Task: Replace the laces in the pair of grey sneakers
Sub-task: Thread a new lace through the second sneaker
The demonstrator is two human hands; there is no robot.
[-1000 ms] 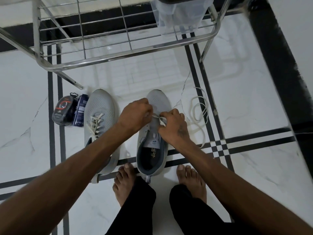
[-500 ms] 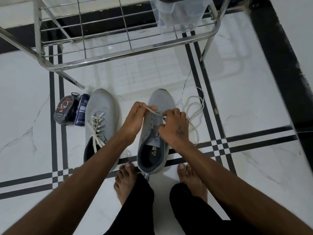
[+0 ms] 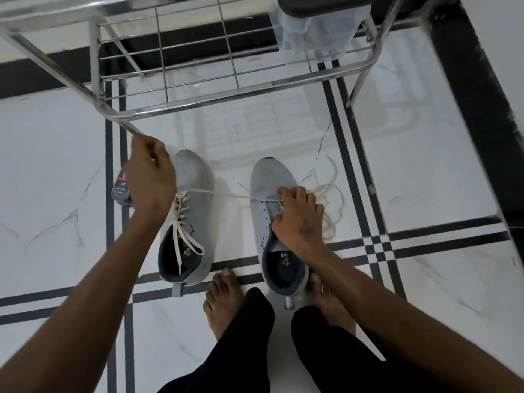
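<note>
Two grey sneakers stand side by side on the white floor, toes pointing away from me. The left sneaker (image 3: 192, 194) is laced with a white lace. The right sneaker (image 3: 269, 182) has a white lace (image 3: 226, 194) running through its front eyelets. My left hand (image 3: 150, 174) grips one end of that lace, drawn taut far to the left, over the left sneaker. My right hand (image 3: 297, 219) rests on the right sneaker's eyelet area with curled fingers, pinching at the lace by the front eyelet. The lace's loose remainder (image 3: 329, 205) lies coiled to the right.
A steel wire rack (image 3: 198, 89) stands just beyond the shoes, with a clear plastic container (image 3: 314, 32) on it. Small dark packets (image 3: 122, 191) lie left of the left sneaker, partly behind my left hand. My bare feet (image 3: 224, 302) are behind the heels.
My left hand has pulled the lace far to the left, from the right sneaker across over the left one. The lace is now taut. My right hand stays on the right sneaker.
</note>
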